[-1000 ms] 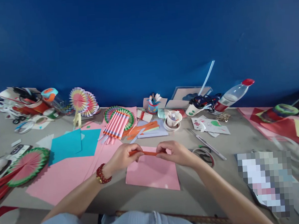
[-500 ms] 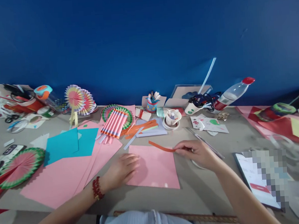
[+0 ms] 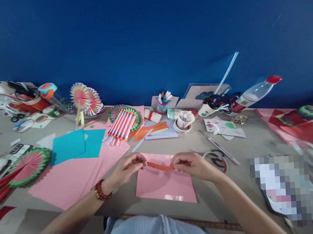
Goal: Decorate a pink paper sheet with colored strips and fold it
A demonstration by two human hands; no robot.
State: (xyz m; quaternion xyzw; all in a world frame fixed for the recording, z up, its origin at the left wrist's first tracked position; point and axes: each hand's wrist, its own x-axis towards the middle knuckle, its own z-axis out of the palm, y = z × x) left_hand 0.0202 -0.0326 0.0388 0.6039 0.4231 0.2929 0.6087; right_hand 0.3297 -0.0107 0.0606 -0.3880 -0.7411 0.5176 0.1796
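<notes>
An orange paper strip [image 3: 161,166] is stretched between my two hands, sagging slightly in the middle. My left hand [image 3: 130,167] pinches its left end between thumb and fingers. Near its other end, my right hand [image 3: 192,165] grips it, and a short bit of orange shows beyond the fingertips. Beneath the strip lies a pink paper sheet [image 3: 164,189] with a glossy front edge, flat on the table. Beside my right hand are scissors [image 3: 216,160] and a roll of tape [image 3: 225,165], partly covered by that hand.
Pink sheets [image 3: 67,182] and blue paper [image 3: 68,149] lie to the left. Behind stand a pleated striped paper [image 3: 122,124], orange strips [image 3: 149,129], a white cup [image 3: 185,119] and a bottle [image 3: 256,94]. A utility knife [image 3: 223,150] and a blurred-out phone [image 3: 276,191] are at the right.
My left hand has lifted off the pink sheet and taken the strip's free end. My right hand has drawn the strip lower over the sheet, uncovering scissors and tape.
</notes>
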